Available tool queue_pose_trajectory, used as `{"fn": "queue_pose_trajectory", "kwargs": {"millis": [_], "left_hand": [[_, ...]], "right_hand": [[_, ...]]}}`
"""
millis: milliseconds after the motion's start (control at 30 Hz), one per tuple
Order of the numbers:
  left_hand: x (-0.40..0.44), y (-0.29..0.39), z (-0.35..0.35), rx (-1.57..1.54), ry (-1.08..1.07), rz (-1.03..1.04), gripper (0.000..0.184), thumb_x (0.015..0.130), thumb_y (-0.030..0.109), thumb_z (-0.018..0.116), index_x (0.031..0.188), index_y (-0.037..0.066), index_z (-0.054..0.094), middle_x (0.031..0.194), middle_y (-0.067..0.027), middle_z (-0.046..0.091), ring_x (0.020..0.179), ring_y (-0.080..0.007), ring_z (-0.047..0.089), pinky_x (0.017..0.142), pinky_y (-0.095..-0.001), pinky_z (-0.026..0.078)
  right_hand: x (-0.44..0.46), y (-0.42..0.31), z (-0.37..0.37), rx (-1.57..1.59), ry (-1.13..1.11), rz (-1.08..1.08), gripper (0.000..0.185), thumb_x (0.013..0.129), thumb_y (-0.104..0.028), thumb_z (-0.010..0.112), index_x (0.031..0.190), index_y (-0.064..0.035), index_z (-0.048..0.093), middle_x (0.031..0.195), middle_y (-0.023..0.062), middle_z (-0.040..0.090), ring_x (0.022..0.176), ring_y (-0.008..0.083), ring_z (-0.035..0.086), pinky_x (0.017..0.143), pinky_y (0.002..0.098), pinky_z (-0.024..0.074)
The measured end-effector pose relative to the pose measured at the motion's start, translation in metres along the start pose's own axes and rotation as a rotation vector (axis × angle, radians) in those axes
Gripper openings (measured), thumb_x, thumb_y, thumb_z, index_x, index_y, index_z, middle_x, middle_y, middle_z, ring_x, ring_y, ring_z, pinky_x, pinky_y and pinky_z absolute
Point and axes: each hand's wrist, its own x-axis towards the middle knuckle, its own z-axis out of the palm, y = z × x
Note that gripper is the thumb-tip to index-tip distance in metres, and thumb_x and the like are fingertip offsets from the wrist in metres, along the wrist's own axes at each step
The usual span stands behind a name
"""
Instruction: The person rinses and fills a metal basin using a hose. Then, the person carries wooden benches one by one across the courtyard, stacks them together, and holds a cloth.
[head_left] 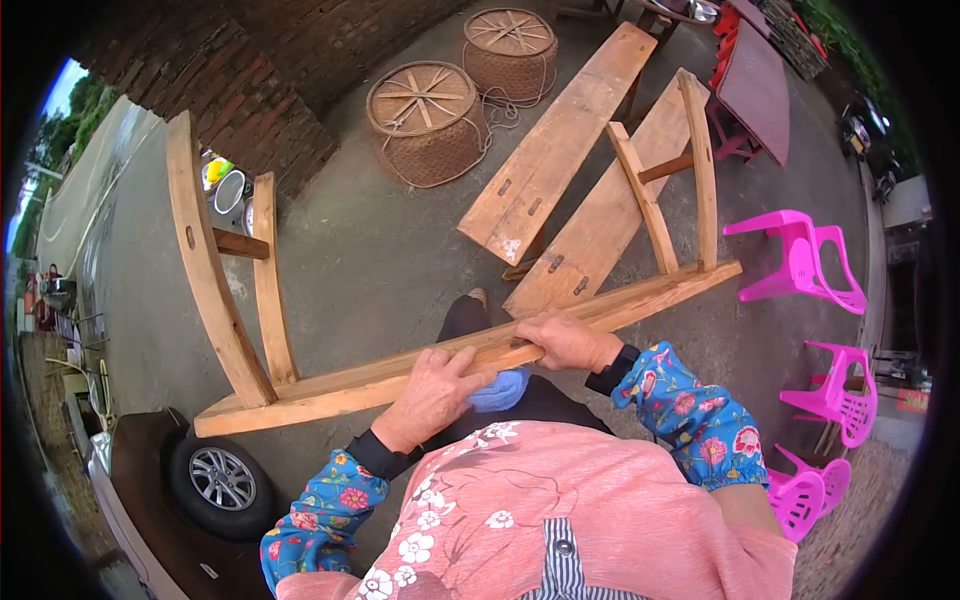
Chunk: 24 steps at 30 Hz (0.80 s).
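A long wooden bench (340,388) lies upside down across my lap, its legs pointing up and away from me. My left hand (432,393) is closed on its near edge, left of the middle, with a blue cloth (498,391) beside and under the fingers. Right of the middle, my right hand (568,340) grips the same bench, fingers wrapped over the wood. Two legs joined by a crossbar rise at the bench's left end, and two more at its right end.
Two wooden benches (560,140) (610,225) stand ahead. Behind them are two round woven baskets (428,140) (510,65). Pink plastic chairs (795,262) line the right, near a dark red table (752,90). A car wheel (222,480) is at lower left.
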Motion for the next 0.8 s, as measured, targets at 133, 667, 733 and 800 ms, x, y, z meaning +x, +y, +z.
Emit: {"fn": "queue_pose_trajectory", "kwargs": {"millis": [133,667,733,800], "left_hand": [[-0.029,-0.007,-0.012,-0.377,0.212,-0.109,0.039,0.076,0.009,0.068,0.114,0.012,0.060,0.124,-0.0119,0.054,0.109,-0.0308,0.053,0.094,-0.0404,0.039],[-0.156,-0.284,-0.232,-1.133,1.314,-0.541,0.030,0.094,0.022,0.050,0.116,0.003,0.058,0.107,-0.0059,0.063,0.098,-0.0188,0.060,0.087,-0.0342,0.048],[-0.142,-0.303,-0.238,-1.305,1.240,-0.527,0.035,0.096,0.028,0.044,0.117,0.005,0.059,0.106,-0.0076,0.065,0.096,-0.0216,0.062,0.080,-0.0395,0.054],[-0.125,-0.297,-0.243,-1.340,1.183,-0.511,0.036,0.096,0.029,0.044,0.118,0.005,0.059,0.108,-0.0074,0.065,0.097,-0.0218,0.062,0.081,-0.0393,0.053]], "right_hand": [[0.011,0.001,0.002,0.030,0.006,-0.039,0.034,0.061,-0.009,0.069,0.094,-0.0053,0.060,0.084,0.0161,0.064,0.085,0.0346,0.062,0.075,0.0426,0.0484],[0.004,0.008,-0.003,0.069,0.003,-0.053,0.033,0.062,-0.006,0.069,0.094,-0.0077,0.061,0.089,0.0115,0.063,0.087,0.0328,0.059,0.077,0.0417,0.0454],[0.001,0.016,0.005,0.051,0.031,-0.058,0.034,0.061,-0.005,0.069,0.094,-0.0078,0.060,0.090,0.0114,0.063,0.087,0.0326,0.059,0.077,0.0412,0.0456],[0.001,0.020,0.004,0.053,0.014,-0.053,0.034,0.061,-0.005,0.068,0.095,-0.0078,0.060,0.091,0.0112,0.062,0.088,0.0323,0.059,0.077,0.0410,0.0455]]}}
